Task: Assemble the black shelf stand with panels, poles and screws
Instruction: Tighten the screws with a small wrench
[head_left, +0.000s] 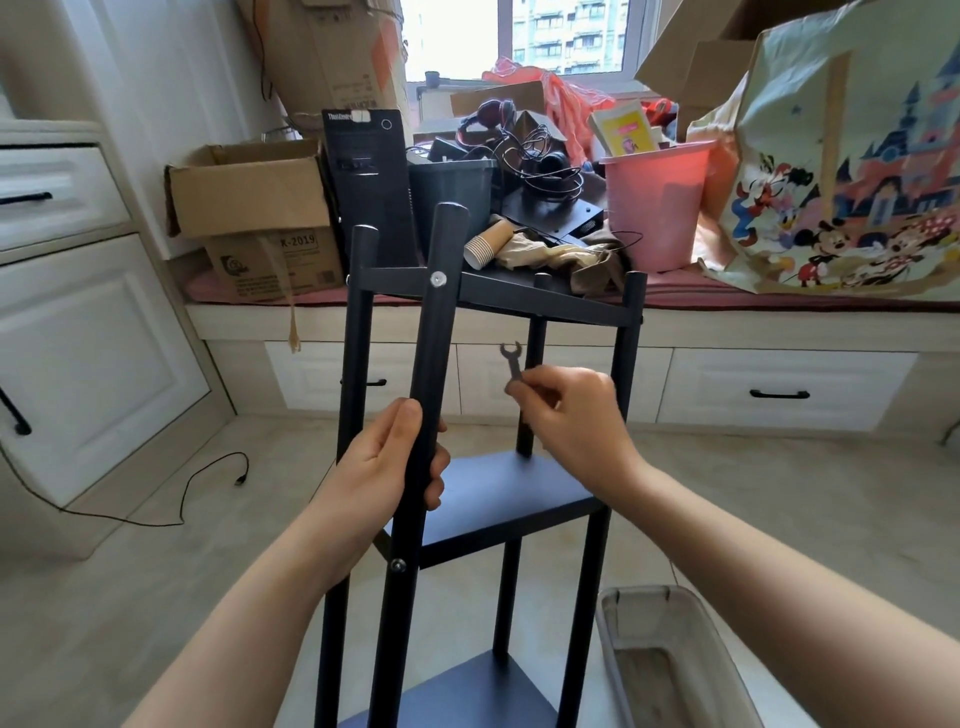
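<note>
A black shelf stand stands upright on the floor in front of me, with a top panel, a middle panel and a lower panel between black poles. My left hand grips the near front pole just above the middle panel. A silver screw head sits in that pole at the top panel, and another screw sits lower down. My right hand pinches a small flat black wrench, its open jaw pointing up, between the poles.
A window bench behind the stand is piled with cardboard boxes, a black computer case, a pink bin, paper cups and a cartoon-print bag. A grey tray lies on the floor at the right. A black cable trails on the left.
</note>
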